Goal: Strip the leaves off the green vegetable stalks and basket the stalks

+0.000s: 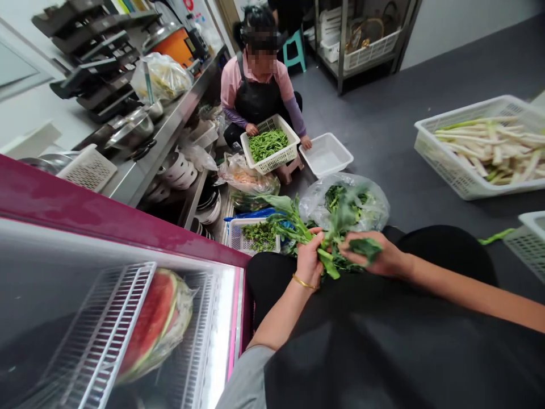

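My left hand (pixel 309 258), with a gold bangle at its wrist, is closed around a green leafy stalk (pixel 298 222) whose leaves point up and left. Just to its right, my right hand (pixel 369 253) is closed on a leaf (pixel 365 247) of the same kind, slightly blurred. More greens lie beneath both hands. Beyond them on the floor is a clear plastic bag (pixel 374 196) with leafy greens in it. A small white basket (pixel 235 237) holding small green pieces sits to the left of my hands.
Ahead, a person (pixel 266 91) crouches with a basket of green beans (pixel 269 145) and touches a white tub (pixel 327 154). A basket of pale stalks (pixel 438 156) is at right. An open fridge with watermelon (pixel 149 324) stands at left, below a steel counter (pixel 164 139).
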A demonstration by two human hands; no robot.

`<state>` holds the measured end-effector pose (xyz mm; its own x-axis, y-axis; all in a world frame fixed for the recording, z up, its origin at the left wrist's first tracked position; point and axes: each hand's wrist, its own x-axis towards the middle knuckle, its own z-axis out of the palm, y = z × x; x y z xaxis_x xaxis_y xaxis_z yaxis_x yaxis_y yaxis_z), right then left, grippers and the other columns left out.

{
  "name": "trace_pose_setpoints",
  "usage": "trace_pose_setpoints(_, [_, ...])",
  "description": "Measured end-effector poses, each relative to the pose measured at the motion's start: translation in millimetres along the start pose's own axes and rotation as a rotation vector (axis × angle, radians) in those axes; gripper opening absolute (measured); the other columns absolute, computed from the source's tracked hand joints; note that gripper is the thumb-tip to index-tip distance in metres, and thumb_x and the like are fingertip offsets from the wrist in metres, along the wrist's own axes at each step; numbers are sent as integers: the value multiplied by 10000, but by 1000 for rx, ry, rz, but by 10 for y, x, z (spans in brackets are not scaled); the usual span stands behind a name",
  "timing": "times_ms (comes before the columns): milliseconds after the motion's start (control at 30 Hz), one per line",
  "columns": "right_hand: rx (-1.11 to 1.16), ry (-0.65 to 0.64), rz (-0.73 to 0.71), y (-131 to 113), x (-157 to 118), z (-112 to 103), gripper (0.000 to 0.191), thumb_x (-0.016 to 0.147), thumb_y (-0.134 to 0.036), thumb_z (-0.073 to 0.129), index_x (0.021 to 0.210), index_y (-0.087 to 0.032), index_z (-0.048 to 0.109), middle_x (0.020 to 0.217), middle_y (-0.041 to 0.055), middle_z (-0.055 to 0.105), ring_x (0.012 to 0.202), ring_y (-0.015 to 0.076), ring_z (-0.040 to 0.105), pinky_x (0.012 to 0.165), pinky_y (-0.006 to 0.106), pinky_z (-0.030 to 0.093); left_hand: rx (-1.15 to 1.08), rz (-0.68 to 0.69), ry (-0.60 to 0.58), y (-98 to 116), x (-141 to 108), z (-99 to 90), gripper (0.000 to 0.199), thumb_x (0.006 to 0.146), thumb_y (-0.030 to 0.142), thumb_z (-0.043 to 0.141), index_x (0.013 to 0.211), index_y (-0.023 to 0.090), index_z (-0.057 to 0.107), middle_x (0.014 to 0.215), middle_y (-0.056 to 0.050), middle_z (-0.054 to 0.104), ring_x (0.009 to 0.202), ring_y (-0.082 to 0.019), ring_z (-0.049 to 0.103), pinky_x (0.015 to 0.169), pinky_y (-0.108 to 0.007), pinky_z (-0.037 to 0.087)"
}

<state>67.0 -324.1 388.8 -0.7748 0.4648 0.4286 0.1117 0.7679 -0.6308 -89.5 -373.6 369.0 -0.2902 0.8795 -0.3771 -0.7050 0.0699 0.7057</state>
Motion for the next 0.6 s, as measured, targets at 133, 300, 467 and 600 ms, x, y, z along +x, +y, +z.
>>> trace_pose_setpoints(133, [386,-211,238,-26,-184,-92,302,853,-434,551,729,-167,618,617,42,596,537,135,537,520,252,457,-26,67,41,63,64,-26,365,570,267,809,871,140,646,560,48,542,436,-46,485,451,-165,379])
trace_pose_setpoints(300, [513,3,655,233,-124,-118,371,795,-525,567,644,-186,569,512,17,546,437,134,497,447,268,424,34,-207,-136,-39,28,-69,396,547,291,842,856,141,645,560,40,533,419,-70,485,424,-192,379])
trace_pose_setpoints(467, [266,-197,641,391,-278,-52,306,734,-480,635,701,-176,617,556,47,585,500,178,558,505,300,446,-54,-127,120,-12,120,-141,410,482,272,852,749,156,564,543,64,501,420,-67,484,421,-187,342])
trace_pose_setpoints(600, [74,-272,635,394,-250,-42,331,649,-456,723,812,-174,661,593,56,617,543,202,589,513,295,433,23,110,340,19,241,-178,406,490,293,835,729,165,532,550,68,514,417,-64,485,440,-198,368])
